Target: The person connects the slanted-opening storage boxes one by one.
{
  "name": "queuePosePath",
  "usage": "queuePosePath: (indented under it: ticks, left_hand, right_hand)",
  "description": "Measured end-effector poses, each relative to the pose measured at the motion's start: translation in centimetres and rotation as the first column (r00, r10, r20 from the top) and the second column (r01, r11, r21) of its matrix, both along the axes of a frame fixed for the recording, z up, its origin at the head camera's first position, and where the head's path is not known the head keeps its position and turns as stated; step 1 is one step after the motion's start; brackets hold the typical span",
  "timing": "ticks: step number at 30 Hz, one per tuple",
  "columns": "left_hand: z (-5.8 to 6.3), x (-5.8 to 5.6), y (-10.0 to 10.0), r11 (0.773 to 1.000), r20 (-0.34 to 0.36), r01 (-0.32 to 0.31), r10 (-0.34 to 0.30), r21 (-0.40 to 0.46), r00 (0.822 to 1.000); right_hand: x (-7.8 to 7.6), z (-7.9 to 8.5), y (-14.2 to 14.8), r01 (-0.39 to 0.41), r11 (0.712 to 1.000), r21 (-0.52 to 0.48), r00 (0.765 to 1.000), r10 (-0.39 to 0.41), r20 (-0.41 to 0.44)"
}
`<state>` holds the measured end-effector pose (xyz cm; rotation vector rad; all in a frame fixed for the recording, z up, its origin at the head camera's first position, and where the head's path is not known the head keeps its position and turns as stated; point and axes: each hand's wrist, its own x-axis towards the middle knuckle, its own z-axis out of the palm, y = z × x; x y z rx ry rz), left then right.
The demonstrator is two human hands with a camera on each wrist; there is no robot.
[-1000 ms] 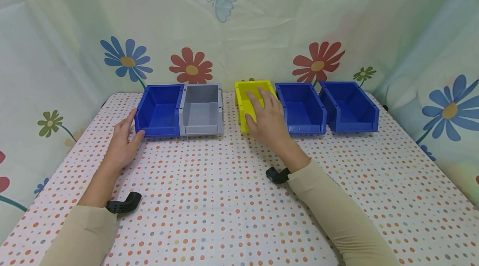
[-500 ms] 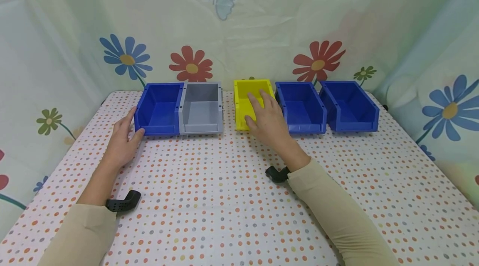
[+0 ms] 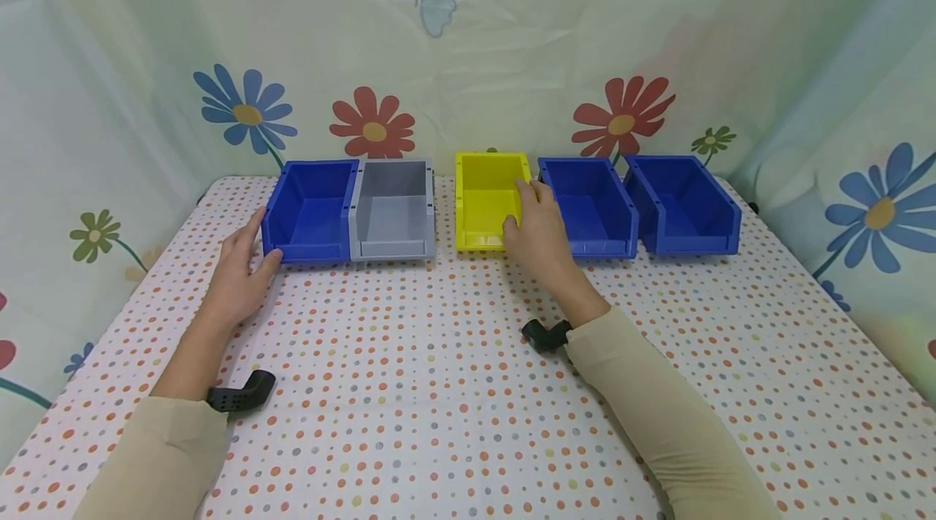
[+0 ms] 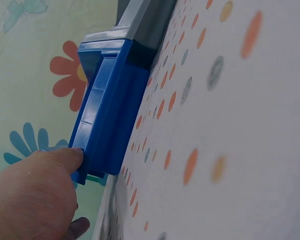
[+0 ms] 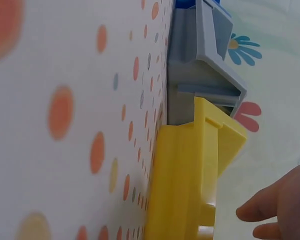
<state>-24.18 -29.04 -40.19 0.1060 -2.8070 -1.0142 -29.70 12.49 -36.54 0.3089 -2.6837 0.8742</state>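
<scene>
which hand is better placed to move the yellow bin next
Likely the right hand: it hovers at the yellow bin, while the left hand touches the leftmost blue bin, beyond the gray bin.

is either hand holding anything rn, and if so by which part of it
No clear hold shows. The left hand touches the leftmost blue bin at its front left corner; the right hand is over the right side of the yellow bin.

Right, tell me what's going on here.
A person's left hand touches the front corner of the leftmost blue bin, beside a gray bin. The right hand is at the right edge of the yellow bin; whether it touches is unclear. A gap separates yellow from gray; two more blue bins stand farther right.
</scene>
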Motion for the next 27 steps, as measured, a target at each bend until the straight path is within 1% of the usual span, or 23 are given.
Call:
queuePosePath:
  ticks: [3,9,13,17,22,27]
  left_hand:
    - [0.06,-0.03,0.05,1.000,0.001,0.002,-0.002,0.002,1.000]
    - [0.03,-0.02,0.12,1.000,0.006,-0.007,0.007,0.002,1.000]
    - [-0.04,-0.02,0.06,1.000,0.003,-0.009,0.009,-0.003,1.000]
    - [-0.11,0.01,0.02,1.000,0.000,-0.006,0.006,0.000,1.000]
    - [-0.11,-0.05,-0.01,1.000,-0.001,-0.005,0.005,0.000,1.000]
    - [-0.13,-0.10,-0.07,1.000,0.006,-0.006,0.006,-0.003,1.000]
  right_hand:
    - [-0.05,-0.06,0.14,0.009,1.000,-0.015,1.000,-0.009,0.002]
    - [0.02,0.06,0.09,0.057,0.998,0.031,0.998,-0.057,0.005]
    - [-0.16,0.05,0.28,0.081,0.996,0.024,0.994,-0.082,0.077]
    - [-0.50,-0.19,0.68,0.084,0.996,-0.032,0.986,-0.079,0.148]
    - [-0.69,-0.35,0.86,0.070,0.994,-0.088,0.988,-0.057,0.143]
    - [-0.73,-0.39,0.73,0.075,0.990,-0.121,0.991,-0.060,0.119]
